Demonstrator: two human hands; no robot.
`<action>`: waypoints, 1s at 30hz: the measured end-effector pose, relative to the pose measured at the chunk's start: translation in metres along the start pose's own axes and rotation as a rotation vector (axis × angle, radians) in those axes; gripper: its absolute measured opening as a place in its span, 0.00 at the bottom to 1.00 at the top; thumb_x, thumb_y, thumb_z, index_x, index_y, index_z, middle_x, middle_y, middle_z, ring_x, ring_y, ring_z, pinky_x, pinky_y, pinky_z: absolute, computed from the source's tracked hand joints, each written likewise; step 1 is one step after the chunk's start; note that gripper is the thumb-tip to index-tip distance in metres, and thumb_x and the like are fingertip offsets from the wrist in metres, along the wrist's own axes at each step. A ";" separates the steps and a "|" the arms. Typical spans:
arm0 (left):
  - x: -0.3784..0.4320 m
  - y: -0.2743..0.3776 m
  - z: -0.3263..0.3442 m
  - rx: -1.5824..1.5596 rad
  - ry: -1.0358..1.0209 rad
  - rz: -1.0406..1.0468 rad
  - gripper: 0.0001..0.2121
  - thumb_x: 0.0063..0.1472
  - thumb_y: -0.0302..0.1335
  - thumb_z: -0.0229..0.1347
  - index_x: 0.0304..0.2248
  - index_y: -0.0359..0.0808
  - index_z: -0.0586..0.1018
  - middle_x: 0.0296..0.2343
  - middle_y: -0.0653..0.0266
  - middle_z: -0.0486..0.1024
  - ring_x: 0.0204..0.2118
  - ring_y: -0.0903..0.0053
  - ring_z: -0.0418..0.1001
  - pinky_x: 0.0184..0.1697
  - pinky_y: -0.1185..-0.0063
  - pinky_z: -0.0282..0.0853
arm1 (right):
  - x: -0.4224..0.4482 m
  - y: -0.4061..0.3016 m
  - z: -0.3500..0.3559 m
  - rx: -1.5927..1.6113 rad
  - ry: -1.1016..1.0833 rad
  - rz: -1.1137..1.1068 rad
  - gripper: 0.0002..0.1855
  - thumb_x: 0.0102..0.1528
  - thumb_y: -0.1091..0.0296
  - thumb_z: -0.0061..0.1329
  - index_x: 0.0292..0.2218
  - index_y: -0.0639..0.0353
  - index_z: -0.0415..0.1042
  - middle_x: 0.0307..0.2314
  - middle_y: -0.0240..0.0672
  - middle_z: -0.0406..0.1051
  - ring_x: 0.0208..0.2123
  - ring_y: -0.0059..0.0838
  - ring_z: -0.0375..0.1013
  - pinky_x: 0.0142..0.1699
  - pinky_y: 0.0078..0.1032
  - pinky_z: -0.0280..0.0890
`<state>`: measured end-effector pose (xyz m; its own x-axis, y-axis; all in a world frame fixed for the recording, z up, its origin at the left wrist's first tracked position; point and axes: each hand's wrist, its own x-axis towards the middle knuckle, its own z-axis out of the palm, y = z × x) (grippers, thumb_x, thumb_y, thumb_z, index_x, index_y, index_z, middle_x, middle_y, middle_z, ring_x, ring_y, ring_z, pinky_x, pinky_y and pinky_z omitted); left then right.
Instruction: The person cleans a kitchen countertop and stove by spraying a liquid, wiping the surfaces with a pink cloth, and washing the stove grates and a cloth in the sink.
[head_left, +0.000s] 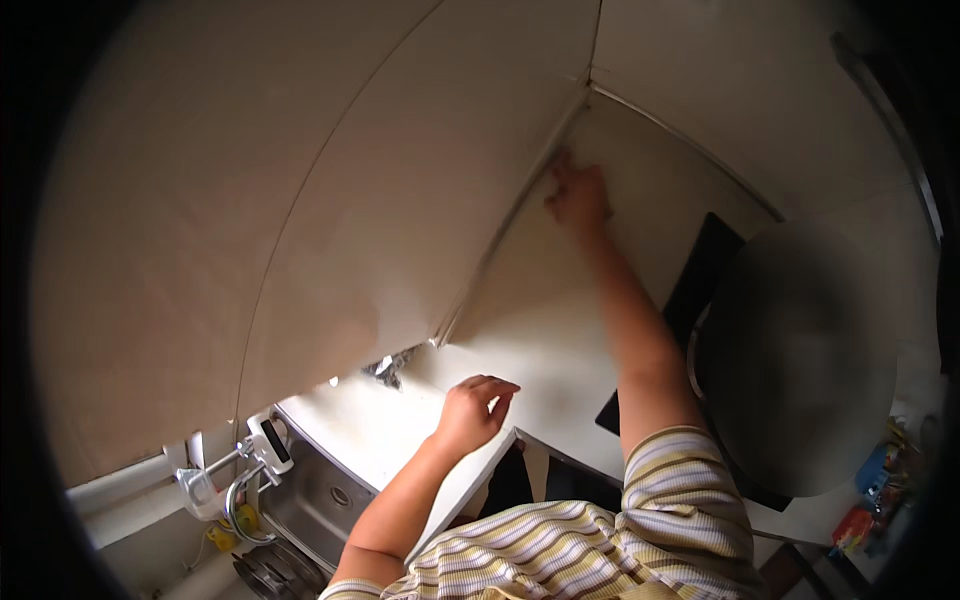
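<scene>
My right hand (579, 193) reaches far across the pale countertop (525, 300), its fingers bent close to the seam at the foot of the wall. Nothing can be made out in its fingers, though the area is dim and blurred. Near the counter's inner corner my left hand (480, 409) hovers with its fingers slightly curled, thumb apart, holding nothing. A large dark round pan or lid (795, 360) sits on a black cooktop (697, 262) beside my right arm.
At the lower left are a steel sink (315, 487), a faucet with a white unit (268, 444) and metal pans (274, 574). A crumpled bag (388, 369) lies by the wall's end. Colourful packets (870, 487) stand at the right.
</scene>
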<state>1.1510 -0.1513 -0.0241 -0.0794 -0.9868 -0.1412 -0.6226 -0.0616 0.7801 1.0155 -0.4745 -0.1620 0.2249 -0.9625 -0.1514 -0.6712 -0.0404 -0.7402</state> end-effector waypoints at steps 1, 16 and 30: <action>-0.006 0.002 -0.003 -0.007 0.007 -0.008 0.06 0.50 0.18 0.54 0.29 0.34 0.80 0.25 0.58 0.77 0.26 0.66 0.74 0.29 0.75 0.70 | -0.025 -0.005 0.010 -0.110 0.065 -0.140 0.37 0.39 0.65 0.56 0.52 0.52 0.61 0.36 0.31 0.72 0.32 0.35 0.67 0.39 0.35 0.66; -0.110 -0.013 -0.019 -0.002 0.062 -0.203 0.07 0.51 0.17 0.53 0.29 0.33 0.81 0.25 0.57 0.77 0.26 0.72 0.77 0.30 0.79 0.72 | -0.277 -0.070 0.102 0.373 -0.129 -0.749 0.21 0.34 0.79 0.53 0.34 0.54 0.76 0.22 0.25 0.75 0.23 0.28 0.67 0.32 0.21 0.65; -0.071 -0.004 -0.002 -0.050 -0.035 -0.197 0.06 0.50 0.21 0.54 0.28 0.37 0.81 0.24 0.59 0.77 0.24 0.66 0.73 0.29 0.75 0.69 | 0.002 0.113 -0.171 1.362 1.046 -0.060 0.16 0.57 0.79 0.30 0.27 0.62 0.73 0.15 0.33 0.64 0.13 0.21 0.56 0.16 0.23 0.51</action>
<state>1.1605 -0.0812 -0.0155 0.0125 -0.9492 -0.3144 -0.5892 -0.2610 0.7647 0.8196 -0.5271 -0.1337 -0.6669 -0.7431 -0.0552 0.4819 -0.3736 -0.7926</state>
